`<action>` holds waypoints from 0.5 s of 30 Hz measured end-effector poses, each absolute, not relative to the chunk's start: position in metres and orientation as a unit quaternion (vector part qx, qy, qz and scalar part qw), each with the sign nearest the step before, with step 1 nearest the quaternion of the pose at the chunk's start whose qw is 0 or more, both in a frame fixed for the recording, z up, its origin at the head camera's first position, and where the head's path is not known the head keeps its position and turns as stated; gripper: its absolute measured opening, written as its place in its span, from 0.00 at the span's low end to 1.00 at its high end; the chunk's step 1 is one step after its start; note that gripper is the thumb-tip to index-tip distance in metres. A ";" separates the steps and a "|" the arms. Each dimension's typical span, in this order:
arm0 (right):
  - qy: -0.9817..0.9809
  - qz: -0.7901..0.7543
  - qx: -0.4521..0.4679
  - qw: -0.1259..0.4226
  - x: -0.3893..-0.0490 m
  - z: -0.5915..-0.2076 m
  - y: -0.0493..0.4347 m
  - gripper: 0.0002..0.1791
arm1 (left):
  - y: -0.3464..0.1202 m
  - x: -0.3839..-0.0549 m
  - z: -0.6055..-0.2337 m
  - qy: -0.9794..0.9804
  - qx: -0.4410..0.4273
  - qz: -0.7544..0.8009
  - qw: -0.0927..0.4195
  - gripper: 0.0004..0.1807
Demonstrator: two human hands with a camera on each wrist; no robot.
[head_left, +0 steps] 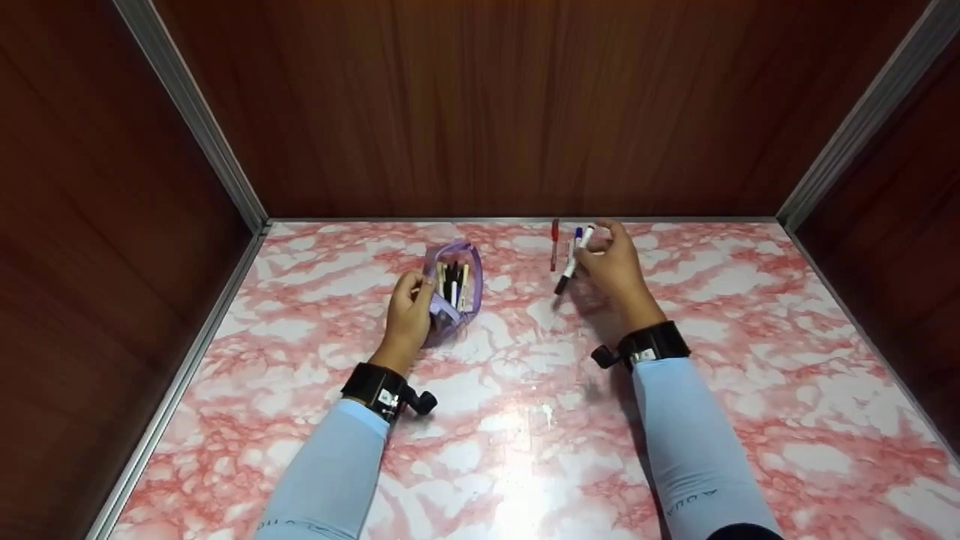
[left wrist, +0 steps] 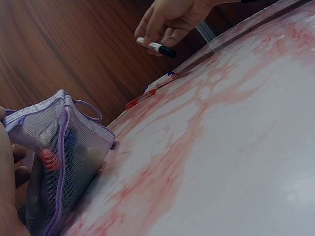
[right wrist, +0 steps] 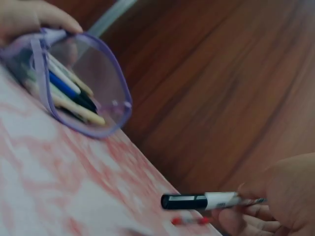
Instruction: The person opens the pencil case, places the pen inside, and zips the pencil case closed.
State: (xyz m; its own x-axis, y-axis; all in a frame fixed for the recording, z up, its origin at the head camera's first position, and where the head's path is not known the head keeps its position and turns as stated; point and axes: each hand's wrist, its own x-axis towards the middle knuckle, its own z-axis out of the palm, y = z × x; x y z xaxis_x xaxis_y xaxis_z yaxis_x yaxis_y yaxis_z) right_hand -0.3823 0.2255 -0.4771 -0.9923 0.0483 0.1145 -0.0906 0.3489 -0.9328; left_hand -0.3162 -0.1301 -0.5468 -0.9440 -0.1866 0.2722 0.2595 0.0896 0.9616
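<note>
A purple mesh pencil case lies on its side with its mouth open to the right, several pens and markers inside. My left hand grips the case by its left edge, thumb on the near side. Held above the table in my right hand is a white marker with a black cap, pinched between thumb and fingers. In the right wrist view the black cap points toward the case. Close by on the table lie a red pen and a blue-capped marker.
The table has a pink-and-white marbled top. A wood-grain panel rises along its back edge, with more panels at left and right. Metal strips run along the corners.
</note>
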 end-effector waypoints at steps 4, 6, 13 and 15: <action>-0.772 0.633 0.024 0.055 -0.377 -0.478 0.200 0.34 | -0.132 -0.317 -0.548 -0.718 -0.025 -0.675 0.168 0.11; -0.769 0.636 0.031 0.058 -0.375 -0.481 0.186 0.33 | -0.132 -0.318 -0.549 -0.717 -0.025 -0.676 0.168 0.11; -0.763 0.642 0.066 0.041 -0.367 -0.492 0.148 0.26 | -0.129 -0.317 -0.547 -0.718 -0.030 -0.673 0.173 0.09; -0.751 0.655 0.072 0.038 -0.365 -0.492 0.141 0.25 | -0.127 -0.317 -0.547 -0.720 -0.040 -0.669 0.181 0.09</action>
State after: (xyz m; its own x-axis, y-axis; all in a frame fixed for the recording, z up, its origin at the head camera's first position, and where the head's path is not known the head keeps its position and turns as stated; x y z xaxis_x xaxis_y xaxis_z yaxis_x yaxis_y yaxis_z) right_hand -0.3654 0.1411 -0.4918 -0.9868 -0.0575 0.1514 -0.1578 0.1316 -0.9787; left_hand -0.3169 -0.1274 -0.5467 -0.9316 -0.1845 0.3132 0.2989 0.1019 0.9488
